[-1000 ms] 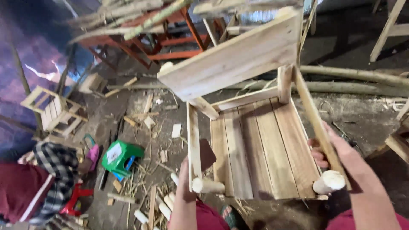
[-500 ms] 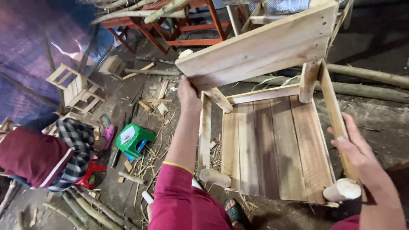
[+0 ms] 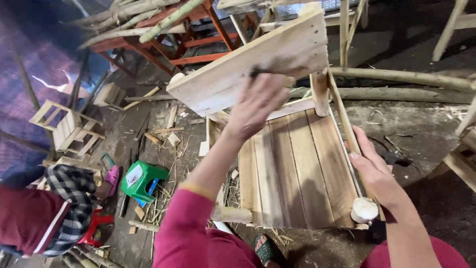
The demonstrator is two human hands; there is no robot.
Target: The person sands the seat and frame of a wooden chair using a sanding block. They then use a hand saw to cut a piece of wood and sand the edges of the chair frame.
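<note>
Looking down from the head cam: left hand pinches a dark marker against the wooden chair's backrest edge, right hand loosely wraps the side rail. Scrap-littered floor left, barer right.

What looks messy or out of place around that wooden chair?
The wooden chair itself looks sound; the left hand rests on its backrest and the right hand grips its side rail. The floor is the untidy part: wood offcuts and shavings lie scattered beside a small green stool, which stands among the debris.
</note>
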